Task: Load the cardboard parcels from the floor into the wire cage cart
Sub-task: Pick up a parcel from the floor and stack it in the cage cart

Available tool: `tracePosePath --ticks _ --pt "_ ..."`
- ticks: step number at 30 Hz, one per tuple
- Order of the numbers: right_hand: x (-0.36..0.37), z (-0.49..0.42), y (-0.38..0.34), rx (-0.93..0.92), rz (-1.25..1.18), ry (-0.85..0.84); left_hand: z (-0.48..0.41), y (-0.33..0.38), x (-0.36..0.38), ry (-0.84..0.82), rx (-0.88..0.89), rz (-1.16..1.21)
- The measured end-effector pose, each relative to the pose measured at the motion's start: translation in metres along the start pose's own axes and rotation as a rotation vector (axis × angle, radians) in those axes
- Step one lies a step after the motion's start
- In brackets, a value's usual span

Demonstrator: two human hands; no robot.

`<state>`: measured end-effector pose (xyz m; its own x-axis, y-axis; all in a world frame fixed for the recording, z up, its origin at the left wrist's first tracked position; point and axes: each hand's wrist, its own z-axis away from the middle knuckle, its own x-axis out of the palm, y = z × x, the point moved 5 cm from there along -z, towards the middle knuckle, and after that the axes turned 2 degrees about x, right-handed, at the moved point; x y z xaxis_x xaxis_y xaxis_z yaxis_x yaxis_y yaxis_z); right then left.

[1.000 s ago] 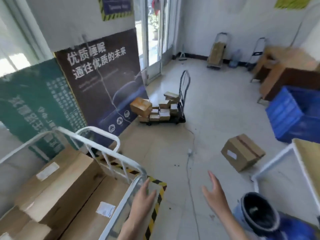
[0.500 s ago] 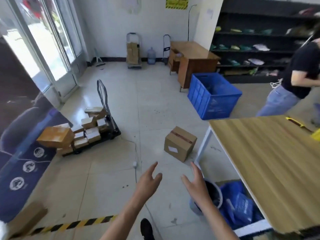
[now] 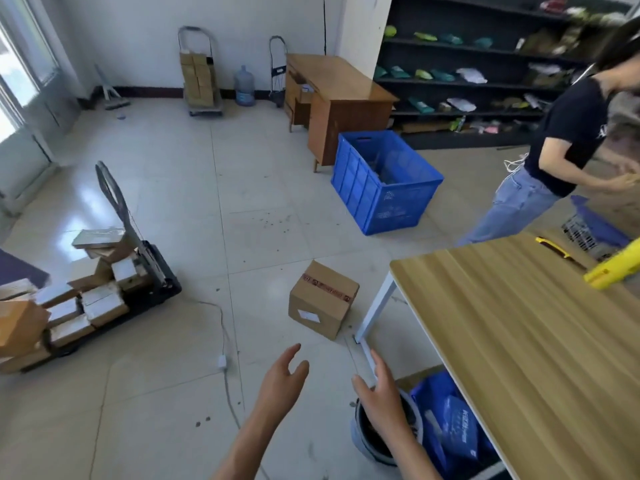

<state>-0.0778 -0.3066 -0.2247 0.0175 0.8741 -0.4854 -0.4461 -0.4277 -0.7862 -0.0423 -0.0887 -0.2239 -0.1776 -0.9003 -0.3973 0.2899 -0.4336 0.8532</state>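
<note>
Both hands are empty with fingers spread apart — the left hand [image 3: 282, 382] and right hand [image 3: 381, 393] reach forward, palms facing each other, toward the cardboard parcel [image 3: 322, 299] that sits alone on the floor tiles just beside the white leg of the wooden table [image 3: 519, 341]. Within the last second the view has swung away from the wire cage cart, which is now out of sight, and onto this parcel, now closer than 0.5 s ago; I judge a new pickup is beginning, hands set for a 2-sided grasp. As for containers, the blue crate [image 3: 377, 199] holds something dark I cannot identify, the platform trolley [image 3: 138, 271] at left carries a heap of small boxes, and a dark bucket [image 3: 367, 441] stands under the right wrist — contents unclear.
</note>
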Motion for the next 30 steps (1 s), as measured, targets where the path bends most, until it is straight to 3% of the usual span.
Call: tracePosePath --ticks 11,19,30 --pt "0.025 -0.103 -0.002 0.149 -0.079 -0.02 -0.114 -0.011 -0.007 -0.059 -0.107 -0.07" --pt "0.031 -0.263 -0.025 0.183 -0.084 -0.062 -0.262 0.025 0.003 -0.053 -0.181 -0.11" --pt "0.038 -0.45 -0.013 0.271 -0.031 -0.147 -0.452 0.026 0.056 -0.219 -0.263 -0.316"
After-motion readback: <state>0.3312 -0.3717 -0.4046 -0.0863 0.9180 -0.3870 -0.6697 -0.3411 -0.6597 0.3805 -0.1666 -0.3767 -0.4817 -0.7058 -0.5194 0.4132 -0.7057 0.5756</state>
